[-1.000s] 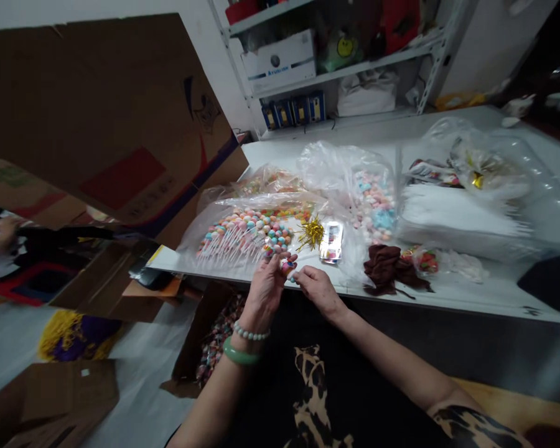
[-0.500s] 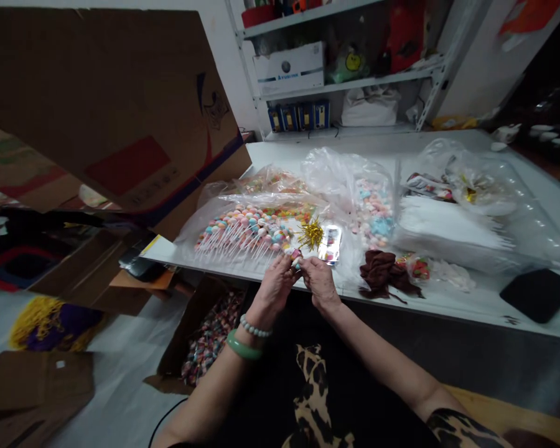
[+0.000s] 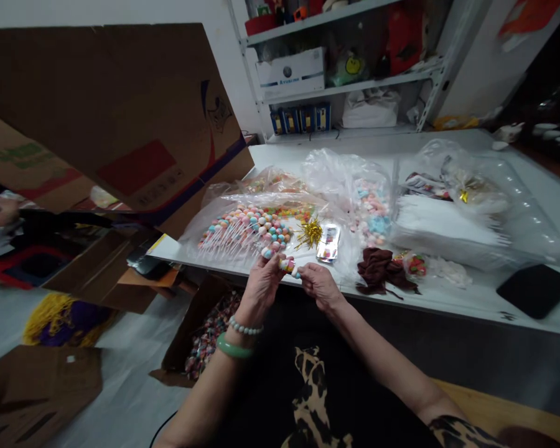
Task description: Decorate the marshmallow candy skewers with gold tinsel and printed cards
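Observation:
Just over the table's front edge, my left hand (image 3: 264, 280) has its fingers closed round a short row of pastel candies (image 3: 287, 266). The row looks like a candy skewer, but its stick is hidden by the fingers. At its right end, my right hand (image 3: 321, 285) pinches a small white-and-blue candy (image 3: 296, 273) against the row. Behind my hands, many round candies on white sticks (image 3: 238, 233) lie on a clear plastic bag. A gold tinsel bundle (image 3: 310, 233) and a small pack of printed wrappers (image 3: 328, 242) lie just beyond my fingers.
Bags of gummies (image 3: 280, 180) and pastel marshmallows (image 3: 373, 208) lie behind. A clear bin (image 3: 532, 214) holds white sheets. A brown cloth (image 3: 380, 270) and black pad (image 3: 536, 291) lie right. Left stand a big cardboard box (image 3: 121, 118) and a floor box of wrapped candies (image 3: 210, 333).
Both hands have drawn slightly apart, the left moving left and the right staying nearly in place. More of the candy row now shows between them. The view has shifted a little.

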